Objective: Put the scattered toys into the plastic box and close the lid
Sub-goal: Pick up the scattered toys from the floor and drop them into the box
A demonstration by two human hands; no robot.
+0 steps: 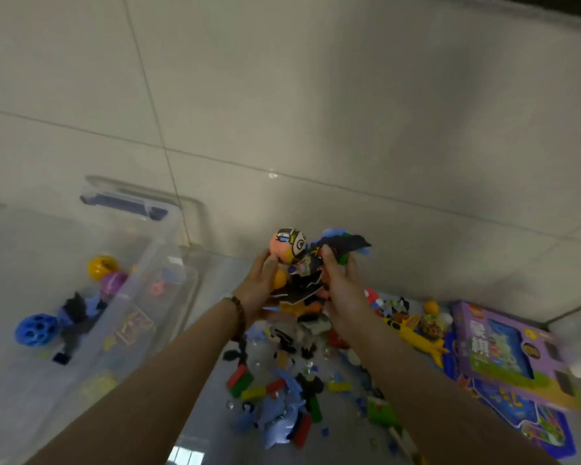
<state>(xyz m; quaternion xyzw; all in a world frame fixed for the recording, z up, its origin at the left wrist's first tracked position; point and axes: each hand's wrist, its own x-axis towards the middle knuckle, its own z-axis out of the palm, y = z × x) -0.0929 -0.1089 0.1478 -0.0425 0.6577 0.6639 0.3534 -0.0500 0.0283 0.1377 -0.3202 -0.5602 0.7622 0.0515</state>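
Both hands lift a bundle of toys (302,283) above the floor pile. My left hand (259,290) cups its left side, under a round pink-and-white doll head (287,245) and an orange ball (280,278). My right hand (341,290) grips the right side, fingers curled over dark and green pieces (344,246). The clear plastic box (148,263) stands open at the left; inside lie a yellow ball (102,267), a purple ball (113,283), a blue holed ball (36,329) and a dark figure (76,317). Several bricks and figures (282,397) lie scattered below my hands.
A purple game box (510,354) lies at the right on a blue sheet (534,421). A yellow toy (416,337) and small figures sit beside it. A tiled wall (316,95) rises behind. A clear lid with a blue latch (128,203) leans behind the box.
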